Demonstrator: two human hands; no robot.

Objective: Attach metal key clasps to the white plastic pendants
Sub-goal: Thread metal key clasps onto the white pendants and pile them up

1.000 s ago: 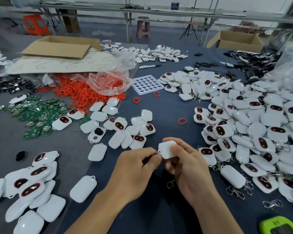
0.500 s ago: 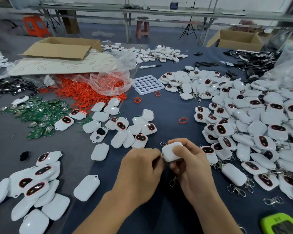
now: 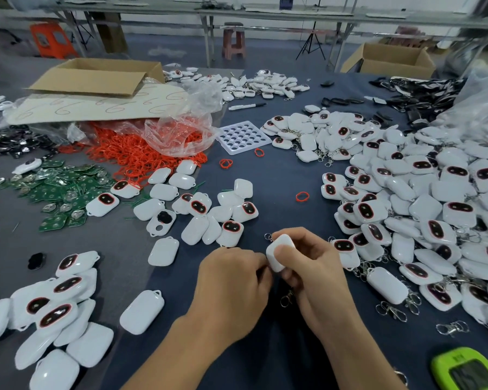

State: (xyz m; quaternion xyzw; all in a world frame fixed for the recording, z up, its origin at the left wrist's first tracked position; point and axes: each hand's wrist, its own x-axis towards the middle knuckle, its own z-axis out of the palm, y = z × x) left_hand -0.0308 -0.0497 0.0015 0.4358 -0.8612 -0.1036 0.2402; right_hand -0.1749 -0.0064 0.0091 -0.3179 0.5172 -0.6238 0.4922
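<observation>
Right hand: thumb and fingers curled round a white pendant; held just above the worktop, near the middle of its near edge
Left hand: fingertips bunched against the pendant's lower left edge; hidden whether anything is pinched, cannot tell
Clasp: hanging below the pendant, between the two hands; link to the pendant hidden
Open room: strip of bare cloth from the tray down to the hands, dotted with a few loose orange rings; more bare cloth along the near edge between the forearms
Right edge: crowded by a big pendant pile; loose clasps at its near fringe, just right of the right hand; green device at the near right corner
Left side: pendant cluster just beyond the left hand; another cluster at the near left corner; green boards towards the left edge
Tray: white, rows of round wells; flat, mid-worktop
Bag: clear plastic, left of the tray; orange rings inside and spilling out
Boxes: flat-flapped box at the far left, contents hidden; open box at the far right, inside out of sight
</observation>
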